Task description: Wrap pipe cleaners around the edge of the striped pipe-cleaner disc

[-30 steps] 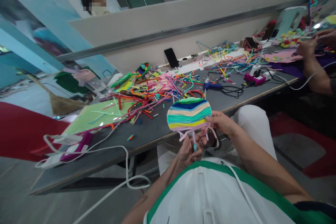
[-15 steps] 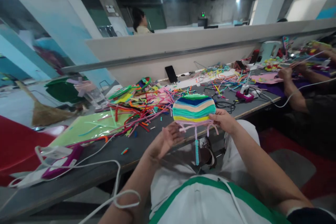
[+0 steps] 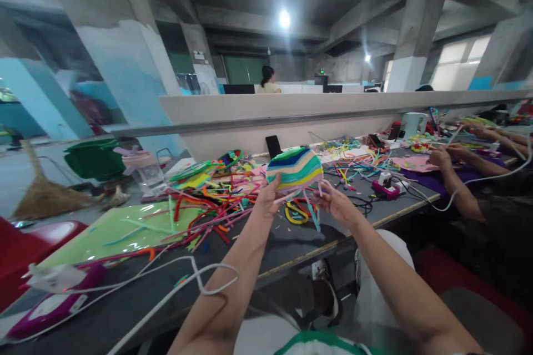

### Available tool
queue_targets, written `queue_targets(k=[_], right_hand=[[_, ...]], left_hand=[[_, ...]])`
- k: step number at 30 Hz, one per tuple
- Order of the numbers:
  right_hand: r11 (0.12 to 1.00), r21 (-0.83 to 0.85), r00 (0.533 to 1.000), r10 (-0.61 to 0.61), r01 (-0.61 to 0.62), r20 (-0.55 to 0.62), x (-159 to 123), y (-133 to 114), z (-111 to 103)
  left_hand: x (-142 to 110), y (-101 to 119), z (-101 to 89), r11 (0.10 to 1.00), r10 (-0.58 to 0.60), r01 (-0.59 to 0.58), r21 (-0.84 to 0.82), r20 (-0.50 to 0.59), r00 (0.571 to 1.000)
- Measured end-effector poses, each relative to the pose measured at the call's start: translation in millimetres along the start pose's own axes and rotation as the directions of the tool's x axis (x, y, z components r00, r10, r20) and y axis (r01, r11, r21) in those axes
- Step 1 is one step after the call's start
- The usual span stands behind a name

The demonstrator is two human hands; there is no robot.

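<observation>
Down at the lower left of the frame, a purple power unit (image 3: 54, 310) sits on the dark counter (image 3: 291, 258), a white cable (image 3: 195, 274) looping up beside it. Mid-frame, the person's left hand (image 3: 270, 198) is closed on the lower left edge of a striped fuzzy piece (image 3: 295, 171), thumb across its front. The right hand (image 3: 336, 205) is partly open, fingers bent beside the piece's lower right corner, touching a pink strand (image 3: 325, 184); I can't tell how firmly it grips. The piece is held up over the counter, tilted, strands dangling below, and a yellow loop (image 3: 296, 214) lies just underneath. Left of centre, loose coloured stems (image 3: 216, 205) spread onto a pale green sheet (image 3: 137, 227). Behind, a dark phone (image 3: 273, 146) leans against the partition (image 3: 250, 105); at right, a co-worker's hands (image 3: 442, 158) are busy over purple cloth. Upper centre, someone (image 3: 270, 87) sits far beyond.
</observation>
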State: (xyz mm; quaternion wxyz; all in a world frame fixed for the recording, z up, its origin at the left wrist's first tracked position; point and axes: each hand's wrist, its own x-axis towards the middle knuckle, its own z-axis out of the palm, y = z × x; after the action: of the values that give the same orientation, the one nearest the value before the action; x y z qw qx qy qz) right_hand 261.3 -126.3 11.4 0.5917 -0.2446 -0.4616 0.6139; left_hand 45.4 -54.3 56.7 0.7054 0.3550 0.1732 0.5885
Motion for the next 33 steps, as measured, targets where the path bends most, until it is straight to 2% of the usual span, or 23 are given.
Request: queue_targets(k=[4,9,14,19,22,25,28,31,33], right_hand=[[0.996,-0.042,0.996,0.085,-0.085,0.009,-6,22,0],[0.966,-0.184,0.980,0.166,-0.184,-0.108,0,28,16],[0.935,-0.320,0.963,0.066,-0.150,-0.260,0,31,31],[0.913,-0.398,0.939,-0.061,-0.084,-0.339,-4,38,38],[0.903,-0.429,0.917,-0.141,-0.036,-0.374,-5,43,37],[0.907,-0.420,0.921,-0.161,-0.003,-0.356,-8,42,35],[0.923,-0.385,0.959,-0.122,0.015,-0.256,-12,32,31],[0.953,-0.277,0.974,-0.168,0.121,-0.154,-18,14,27],[0.959,-0.203,0.962,-0.229,0.198,-0.146,-21,3,24]], left_hand=[[4,-8,-2.6,0.998,0.043,-0.043,-0.048,-0.001,0.999],[-2,-21,-0.2,0.990,0.125,-0.127,-0.058,-0.051,0.991],[-10,-21,5.4,0.988,0.142,-0.144,-0.051,-0.033,0.989],[-23,-15,16.9,0.998,0.054,-0.056,-0.023,-0.097,0.994],[-27,-12,22.3,0.999,0.016,-0.019,-0.033,-0.091,0.996],[-26,-7,25.1,0.999,-0.033,0.033,-0.014,-0.050,0.998],[-24,2,26.1,1.000,-0.019,0.019,0.017,-0.030,0.999],[-24,10,26.0,0.999,0.037,-0.037,0.029,0.007,0.999],[-25,13,25.5,0.997,0.061,-0.063,0.038,0.036,0.997]])
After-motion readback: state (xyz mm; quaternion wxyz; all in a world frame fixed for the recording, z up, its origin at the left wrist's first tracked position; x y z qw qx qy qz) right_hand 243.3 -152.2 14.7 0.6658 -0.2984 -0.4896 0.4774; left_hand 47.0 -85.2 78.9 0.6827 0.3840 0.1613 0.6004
